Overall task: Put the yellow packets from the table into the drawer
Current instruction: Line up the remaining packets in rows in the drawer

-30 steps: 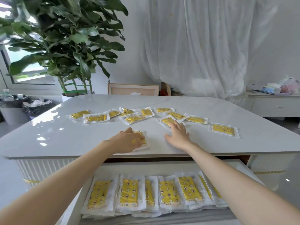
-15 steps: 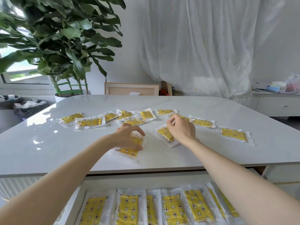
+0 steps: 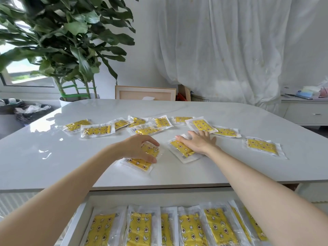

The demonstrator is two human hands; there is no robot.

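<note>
The open drawer [image 3: 159, 196] under the table's front edge holds a row of yellow packets [image 3: 140, 228] lying side by side. Above it on the table [image 3: 53, 157], near the middle of the front edge, the left hand [image 3: 136, 148] curls its fingers and thumb round one packet [image 3: 140, 163], pinching it. Just beside it, the right hand [image 3: 198, 142] lies flat with straight fingers on a second packet [image 3: 179, 147]. Further in, loose packets [image 3: 96, 130] spread across the table's middle, one more [image 3: 260, 146] toward the right edge. Behind the table stand a leafy plant [image 3: 62, 41] and a white curtain [image 3: 230, 50]
</note>
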